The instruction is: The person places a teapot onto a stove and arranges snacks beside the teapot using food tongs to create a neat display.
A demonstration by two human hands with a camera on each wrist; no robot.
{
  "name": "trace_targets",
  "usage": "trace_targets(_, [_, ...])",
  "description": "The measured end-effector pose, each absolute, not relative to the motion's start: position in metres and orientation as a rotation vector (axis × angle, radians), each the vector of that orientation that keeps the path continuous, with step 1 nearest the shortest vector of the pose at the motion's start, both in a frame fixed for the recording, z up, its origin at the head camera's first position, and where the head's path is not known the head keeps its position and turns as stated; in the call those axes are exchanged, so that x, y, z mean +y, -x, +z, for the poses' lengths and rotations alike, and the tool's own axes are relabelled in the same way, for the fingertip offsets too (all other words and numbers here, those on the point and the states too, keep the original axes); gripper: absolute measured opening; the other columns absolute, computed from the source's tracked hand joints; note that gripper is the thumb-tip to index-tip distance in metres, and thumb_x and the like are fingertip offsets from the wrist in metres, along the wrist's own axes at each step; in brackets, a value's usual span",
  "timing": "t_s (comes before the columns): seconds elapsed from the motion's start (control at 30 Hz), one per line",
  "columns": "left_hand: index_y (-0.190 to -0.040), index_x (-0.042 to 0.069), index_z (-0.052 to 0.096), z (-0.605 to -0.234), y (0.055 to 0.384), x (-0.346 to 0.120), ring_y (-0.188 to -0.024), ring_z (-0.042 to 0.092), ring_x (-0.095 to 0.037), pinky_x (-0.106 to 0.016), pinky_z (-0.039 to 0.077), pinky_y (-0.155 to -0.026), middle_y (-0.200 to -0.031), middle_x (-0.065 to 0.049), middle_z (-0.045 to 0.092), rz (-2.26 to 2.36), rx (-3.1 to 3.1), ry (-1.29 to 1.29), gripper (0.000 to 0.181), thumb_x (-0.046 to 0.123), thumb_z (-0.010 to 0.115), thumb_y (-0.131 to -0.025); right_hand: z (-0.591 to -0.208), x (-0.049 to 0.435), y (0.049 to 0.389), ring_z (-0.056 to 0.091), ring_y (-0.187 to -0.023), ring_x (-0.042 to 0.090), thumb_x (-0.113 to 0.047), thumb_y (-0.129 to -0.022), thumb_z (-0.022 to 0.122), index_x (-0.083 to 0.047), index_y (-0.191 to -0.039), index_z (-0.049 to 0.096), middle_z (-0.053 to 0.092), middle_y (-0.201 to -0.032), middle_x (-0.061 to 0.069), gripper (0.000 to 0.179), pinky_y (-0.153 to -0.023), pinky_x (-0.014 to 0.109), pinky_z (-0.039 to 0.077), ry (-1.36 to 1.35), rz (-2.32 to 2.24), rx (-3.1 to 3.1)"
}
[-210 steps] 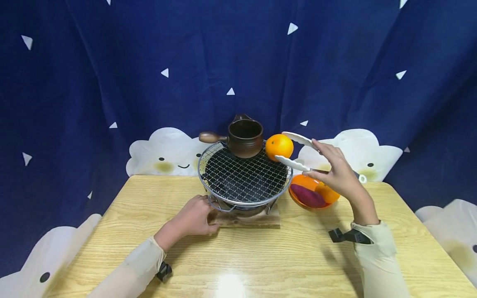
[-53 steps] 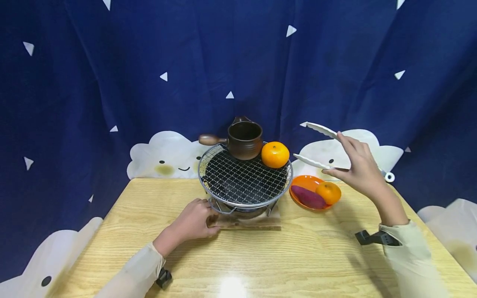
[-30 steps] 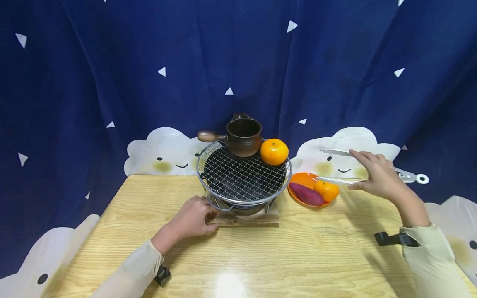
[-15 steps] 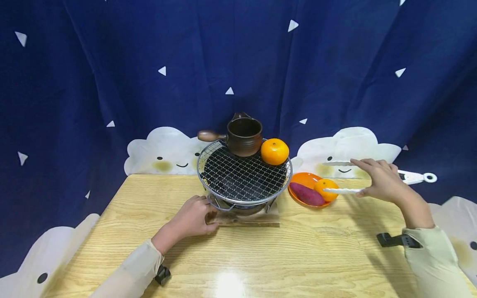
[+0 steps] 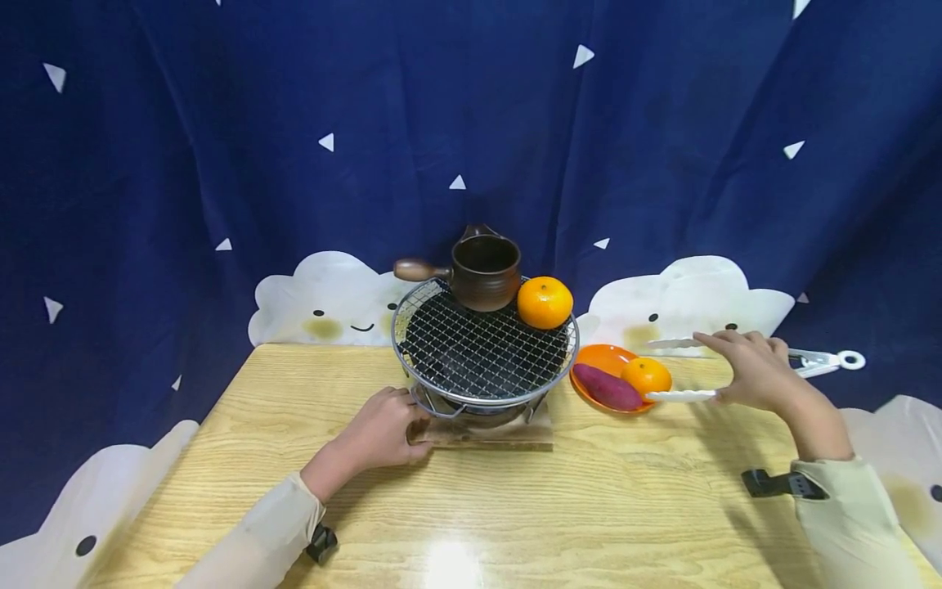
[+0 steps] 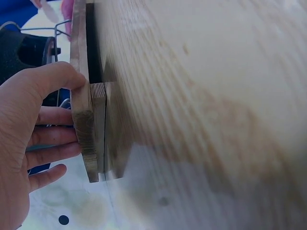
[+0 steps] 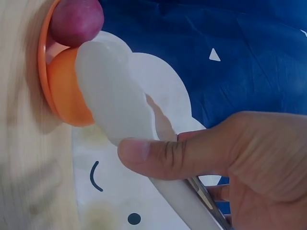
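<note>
My right hand [image 5: 761,376] holds white-tipped tongs [image 5: 682,396], thumb on one arm and fingers on the other. Their tips stand apart, one before and one behind a mandarin [image 5: 646,377] on an orange plate [image 5: 605,357]. Whether they touch it I cannot tell; in the right wrist view a white tip [image 7: 112,93] overlaps it. A purple sweet potato [image 5: 607,388] shares the plate. My left hand [image 5: 379,431] grips the left end of a wooden board [image 6: 82,108] under a round wire-mesh grill [image 5: 478,356], thumb on its near edge.
On the grill's back part stands a brown pot [image 5: 484,282] with a wooden side handle pointing left. Another mandarin [image 5: 545,303] rests on the mesh right of it. A blue curtain [image 5: 456,123] with white clouds hangs right behind the wooden table [image 5: 589,507].
The tongs let go of one mandarin on the grill. My right hand moved right, then lowered the spread tongs to the mandarin on the plate. My left hand stayed put.
</note>
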State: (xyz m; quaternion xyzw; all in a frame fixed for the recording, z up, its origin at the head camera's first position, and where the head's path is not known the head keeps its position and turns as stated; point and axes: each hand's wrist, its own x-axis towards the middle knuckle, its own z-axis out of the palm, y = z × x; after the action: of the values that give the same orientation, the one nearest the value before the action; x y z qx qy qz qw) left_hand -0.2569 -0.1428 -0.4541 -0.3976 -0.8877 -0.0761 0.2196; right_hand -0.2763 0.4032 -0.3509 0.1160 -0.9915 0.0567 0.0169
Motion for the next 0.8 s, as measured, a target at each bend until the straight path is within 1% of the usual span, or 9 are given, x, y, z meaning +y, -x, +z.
trace_targets(0.13, [-0.079, 0.022, 0.071, -0.454, 0.257, -0.142, -0.072, 0.059, -0.011, -0.03, 0.049, -0.069, -0.074, 0.01, 0.062, -0.198, -2.449, 1.098, 0.026, 0.043, 0.084, -0.072, -0.355, 0.403, 0.276, 0.039, -0.119, 0.056, -0.013, -0.062, 0.093, -0.001, -0.148, 0.045, 0.047, -0.14, 0.035, 0.099, -0.096, 0.072, 0.019, -0.358, 0.169, -3.096])
trace_targets(0.3, [-0.082, 0.02, 0.074, -0.453, 0.256, -0.142, -0.073, 0.061, -0.012, -0.032, 0.05, -0.07, -0.077, 0.009, 0.064, -0.185, -2.447, 1.09, 0.028, 0.044, 0.084, -0.072, -0.358, 0.402, 0.277, 0.04, -0.118, 0.055, -0.014, -0.06, 0.095, -0.001, -0.147, 0.046, 0.05, -0.138, 0.034, 0.1, -0.096, 0.072, 0.019, -0.353, 0.15, -3.092])
trace_targets(0.4, [-0.082, 0.02, 0.074, -0.453, 0.255, -0.142, -0.073, 0.061, -0.012, -0.032, 0.05, -0.07, -0.076, 0.009, 0.064, -0.186, -2.455, 1.088, 0.027, 0.044, 0.084, -0.072, -0.36, 0.4, 0.278, 0.04, -0.119, 0.056, -0.014, -0.059, 0.095, -0.001, -0.147, 0.046, 0.049, -0.138, 0.034, 0.101, -0.097, 0.074, 0.017, -0.345, 0.143, -3.095])
trace_targets(0.57, [-0.08, 0.022, 0.072, -0.454, 0.256, -0.142, -0.073, 0.06, -0.011, -0.032, 0.051, -0.07, -0.075, 0.01, 0.062, -0.202, -2.457, 1.088, 0.026, 0.043, 0.084, -0.072, -0.361, 0.397, 0.28, 0.038, -0.121, 0.056, -0.012, -0.061, 0.094, 0.0, -0.147, 0.045, 0.048, -0.14, 0.034, 0.1, -0.099, 0.077, 0.015, -0.331, 0.132, -3.105])
trace_targets(0.8, [-0.077, 0.023, 0.069, -0.455, 0.257, -0.142, -0.073, 0.059, -0.011, -0.031, 0.049, -0.069, -0.073, 0.01, 0.06, -0.209, -2.455, 1.091, 0.025, 0.043, 0.084, -0.072, -0.365, 0.394, 0.283, 0.039, -0.12, 0.057, -0.012, -0.064, 0.093, 0.0, -0.147, 0.046, 0.049, -0.139, 0.034, 0.096, -0.1, 0.076, 0.015, -0.323, 0.136, -3.116])
